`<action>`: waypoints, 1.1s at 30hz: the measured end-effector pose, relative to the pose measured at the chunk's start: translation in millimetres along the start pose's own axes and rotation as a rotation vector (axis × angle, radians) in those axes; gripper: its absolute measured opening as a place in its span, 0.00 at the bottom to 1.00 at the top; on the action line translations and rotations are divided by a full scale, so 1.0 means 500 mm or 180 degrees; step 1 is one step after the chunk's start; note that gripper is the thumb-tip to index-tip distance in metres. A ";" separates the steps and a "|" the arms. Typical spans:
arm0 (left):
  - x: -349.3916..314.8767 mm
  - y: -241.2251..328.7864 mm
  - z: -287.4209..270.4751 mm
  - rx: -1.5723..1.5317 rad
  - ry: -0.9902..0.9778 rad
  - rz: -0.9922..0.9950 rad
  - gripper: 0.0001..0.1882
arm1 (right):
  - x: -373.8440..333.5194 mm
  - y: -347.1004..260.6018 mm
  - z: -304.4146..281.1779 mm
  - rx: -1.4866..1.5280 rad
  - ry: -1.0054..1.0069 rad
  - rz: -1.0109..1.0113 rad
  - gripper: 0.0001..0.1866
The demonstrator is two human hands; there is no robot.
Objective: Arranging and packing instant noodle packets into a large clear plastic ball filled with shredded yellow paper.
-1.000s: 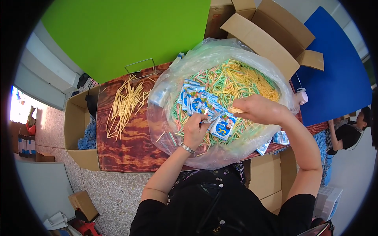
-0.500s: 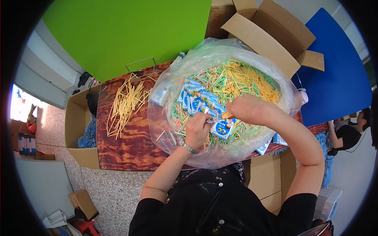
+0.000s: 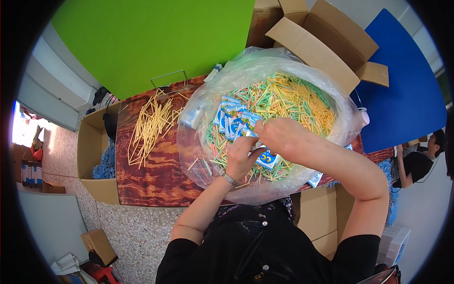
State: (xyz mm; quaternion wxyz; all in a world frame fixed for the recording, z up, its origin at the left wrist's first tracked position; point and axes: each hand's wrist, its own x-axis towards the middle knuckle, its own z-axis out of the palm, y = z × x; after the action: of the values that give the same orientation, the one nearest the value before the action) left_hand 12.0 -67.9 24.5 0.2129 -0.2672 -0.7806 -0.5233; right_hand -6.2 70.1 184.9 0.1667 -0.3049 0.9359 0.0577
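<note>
Seeing left hand [image 3: 240,155] and right hand [image 3: 284,137] curled nearly tip to tip over the sticks [image 3: 275,98], can't tell on what, with packets [image 3: 232,126] just beyond, nearer left, long axes roughly away

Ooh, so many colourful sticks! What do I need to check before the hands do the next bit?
1. Is the clear bag open? Ok: its top gapes wide.
2. Are both hands over the bag? Ok: the left hand and right hand are close together there.
3. Is anything between the fingertips? Cannot tell: the hands hide it.
4. Are blue-and-white packets nearby? Ok: several lie on the coloured sticks.
5. Are all sticks in the bag? Not ok: yellow sticks lie on the table.
</note>
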 end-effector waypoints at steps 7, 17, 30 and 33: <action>-0.039 -0.028 -0.003 -0.0573 -0.0431 -0.0661 0.18 | -0.048 0.061 0.077 0.0920 0.1107 -0.0211 0.34; -0.093 -0.029 -0.034 -0.1378 -0.0556 -0.1817 0.23 | -0.013 0.035 0.249 0.2891 0.1484 0.0517 0.12; -0.098 -0.106 -0.009 0.0428 -0.0370 -0.1349 0.37 | 0.086 0.020 0.313 0.1663 0.1871 0.0929 0.16; -0.117 -0.118 -0.024 0.1033 -0.0409 -0.1151 0.32 | 0.101 0.010 0.279 0.1115 0.2360 0.0980 0.25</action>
State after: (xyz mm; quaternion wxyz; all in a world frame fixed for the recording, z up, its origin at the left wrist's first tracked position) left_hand 20.0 -108.7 -48.4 0.1058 -0.1183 -0.9015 -0.4027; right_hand -9.1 75.4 36.8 -0.1419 -0.1290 0.9627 -0.1910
